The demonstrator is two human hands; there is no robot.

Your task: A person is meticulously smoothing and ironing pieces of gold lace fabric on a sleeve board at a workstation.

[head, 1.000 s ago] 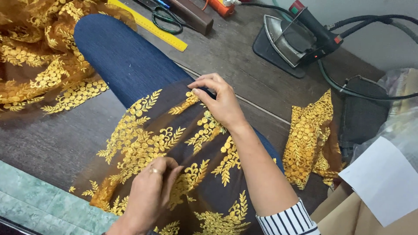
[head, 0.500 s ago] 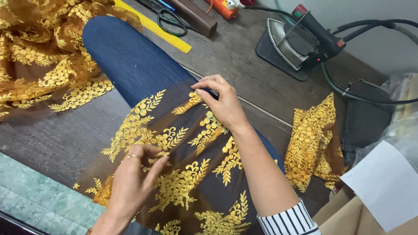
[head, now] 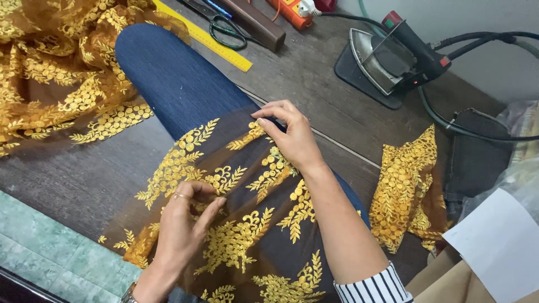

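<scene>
A sheer brown lace fabric (head: 236,235) with gold embroidered leaves lies draped over my leg in blue jeans (head: 174,84). My right hand (head: 292,134) pinches the fabric's far edge between thumb and fingers, on top of the thigh. My left hand (head: 182,224), with a ring on one finger, curls its fingers on the near part of the same fabric, at a gold motif.
More gold lace (head: 50,67) is heaped at the upper left, and a smaller piece (head: 404,191) lies at the right. On the dark wooden floor (head: 314,73) lie a yellow ruler (head: 208,39), scissors (head: 224,25), an iron (head: 393,56) with its cable, and white paper (head: 499,247).
My left hand has slid left and up along the fabric, its fingers now curled on a gold motif. The right hand stays pinched at the far edge.
</scene>
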